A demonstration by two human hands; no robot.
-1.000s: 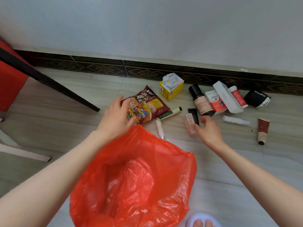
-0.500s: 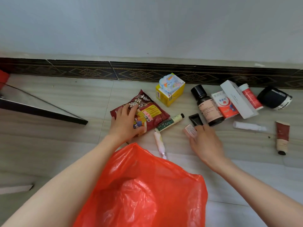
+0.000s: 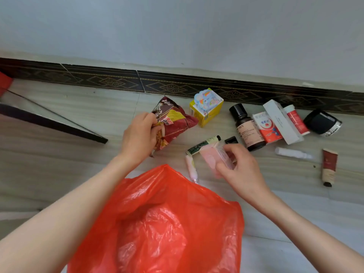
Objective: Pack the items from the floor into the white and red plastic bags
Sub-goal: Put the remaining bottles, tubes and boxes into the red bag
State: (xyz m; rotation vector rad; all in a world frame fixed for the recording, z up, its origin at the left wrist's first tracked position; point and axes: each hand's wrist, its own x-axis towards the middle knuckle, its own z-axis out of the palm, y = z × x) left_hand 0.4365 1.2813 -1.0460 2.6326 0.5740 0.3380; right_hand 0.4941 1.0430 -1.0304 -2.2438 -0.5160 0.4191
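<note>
The left hand (image 3: 140,137) is now gripping the snack packet (image 3: 171,123) and lifting its near end off the floor. The right hand (image 3: 239,166) is raising the small pink box (image 3: 213,157), which lay flat before.

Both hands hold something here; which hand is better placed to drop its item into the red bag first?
Likely the right hand. Its small pink packet is lifted close to the red bag opening. The left hand grips the snack packet farther back, near the yellow box.
</note>
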